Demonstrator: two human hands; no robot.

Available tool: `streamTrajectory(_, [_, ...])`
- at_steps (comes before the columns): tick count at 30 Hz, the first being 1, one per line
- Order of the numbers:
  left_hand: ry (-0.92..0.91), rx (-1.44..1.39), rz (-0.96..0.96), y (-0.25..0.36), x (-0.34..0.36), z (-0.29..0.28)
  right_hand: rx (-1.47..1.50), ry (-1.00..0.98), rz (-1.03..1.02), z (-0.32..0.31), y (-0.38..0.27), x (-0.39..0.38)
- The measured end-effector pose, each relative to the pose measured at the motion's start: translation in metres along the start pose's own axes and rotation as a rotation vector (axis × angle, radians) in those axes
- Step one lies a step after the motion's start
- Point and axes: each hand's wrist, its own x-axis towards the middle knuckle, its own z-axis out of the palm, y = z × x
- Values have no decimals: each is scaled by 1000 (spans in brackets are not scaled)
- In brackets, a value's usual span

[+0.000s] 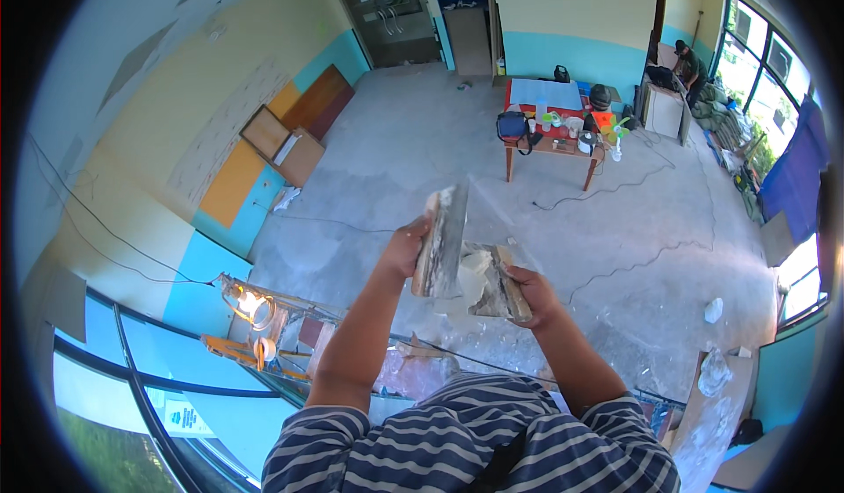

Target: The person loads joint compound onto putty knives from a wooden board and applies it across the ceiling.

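Observation:
My left hand is closed round the back edge of a wide putty knife, its long flat blade tilted nearly upright and smeared with whitish filler. Just to its right, my right hand grips a second wide putty knife. Pale filler clings to that blade in a thick patch. Both tools are in front of my chest, their blades close together; whether they touch I cannot tell. Slight motion blur softens the left blade.
A lit work lamp stands at lower left by a metal frame. Cords trail over the concrete floor. A cluttered red table stands farther off; a co-worker is at far right. Boards lean at the left wall.

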Motion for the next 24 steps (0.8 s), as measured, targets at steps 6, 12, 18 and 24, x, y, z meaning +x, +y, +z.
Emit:
streamTrajectory(6, [-109,1016,307,-7,-24,-28,-142,2,-45,-7,2,2])
streamTrajectory(12, [-79,1301,116,39,-65,-35,-13,-32,-233,-19,-15,2])
streamTrajectory(18, [283,410,534,217,-89,-93,-72,-66,-443,7,-47,-9])
streamTrajectory(24, [93,-245,1313,466,-143,-34,-64,-17,-572,24,-18,-30])
